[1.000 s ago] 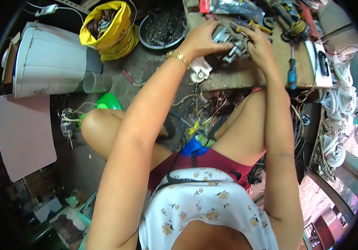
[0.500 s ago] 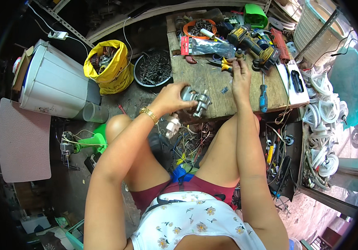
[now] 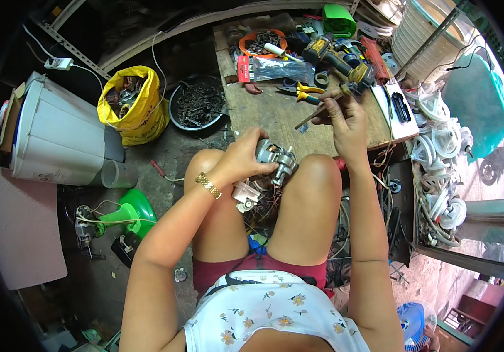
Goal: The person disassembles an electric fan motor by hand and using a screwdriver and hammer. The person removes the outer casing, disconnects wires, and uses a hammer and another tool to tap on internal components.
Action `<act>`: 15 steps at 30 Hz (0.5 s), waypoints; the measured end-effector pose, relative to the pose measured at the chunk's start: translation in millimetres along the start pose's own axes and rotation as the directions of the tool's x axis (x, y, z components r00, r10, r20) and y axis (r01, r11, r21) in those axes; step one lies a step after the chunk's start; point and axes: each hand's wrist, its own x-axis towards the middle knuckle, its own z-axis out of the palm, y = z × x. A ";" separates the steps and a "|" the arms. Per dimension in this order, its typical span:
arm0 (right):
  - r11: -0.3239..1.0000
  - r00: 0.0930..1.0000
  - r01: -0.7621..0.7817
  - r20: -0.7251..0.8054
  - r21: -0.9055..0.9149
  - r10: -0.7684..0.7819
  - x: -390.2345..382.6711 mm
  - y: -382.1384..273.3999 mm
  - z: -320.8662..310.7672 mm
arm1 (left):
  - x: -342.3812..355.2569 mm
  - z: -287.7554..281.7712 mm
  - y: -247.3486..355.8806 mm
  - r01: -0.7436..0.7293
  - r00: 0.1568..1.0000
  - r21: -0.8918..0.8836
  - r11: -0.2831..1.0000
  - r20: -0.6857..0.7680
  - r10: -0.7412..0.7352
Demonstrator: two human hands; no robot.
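Observation:
My left hand (image 3: 241,157) is closed round a small metal electric motor (image 3: 278,158), held between my knees just off the front edge of the wooden bench (image 3: 258,117). A white plastic part (image 3: 246,196) with wires hangs below the motor, near my left thigh. Above the bench's right part, my right hand (image 3: 349,124) grips a screwdriver (image 3: 310,116). Its thin shaft points down and left; the handle is hidden in my fingers. Yellow-and-black pliers (image 3: 303,91) lie on the bench just beyond that hand.
A cordless drill (image 3: 346,64), an orange bowl of small parts (image 3: 246,44) and a packet of cable ties (image 3: 281,69) crowd the bench's back. Left of it stand a basin of screws (image 3: 177,117) and a yellow bag (image 3: 132,126). White plastic parts (image 3: 445,141) line the right.
My right hand has taken up the blue-handled screwdriver from the bench and turned it inward. My left hand still holds the motor, now lower between my knees, which have drawn closer together.

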 end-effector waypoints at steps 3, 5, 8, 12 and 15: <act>0.993 0.998 0.009 0.068 -0.119 -0.001 -1.6 -0.7 1.3 | 3.2 -4.8 10.3 -0.026 0.998 0.126 0.992 0.059 0.019; 0.995 0.994 -0.008 0.105 -0.095 0.018 -5.4 -2.2 5.8 | 1.5 -7.4 5.6 -0.011 0.999 0.084 0.996 0.045 0.007; 0.993 0.981 0.001 0.191 -0.114 0.021 -10.0 -2.7 14.3 | -7.5 -8.6 -0.6 -0.055 0.998 0.043 0.998 0.015 0.054; 0.956 0.952 0.082 0.305 -0.283 0.008 -15.3 -2.9 21.5 | -21.0 0.3 9.7 -0.075 0.997 0.115 0.991 0.015 0.074; 0.945 0.943 0.086 0.333 -0.316 0.026 -16.5 -4.7 31.7 | -23.5 -8.9 4.6 -0.113 0.993 0.146 0.983 0.041 0.108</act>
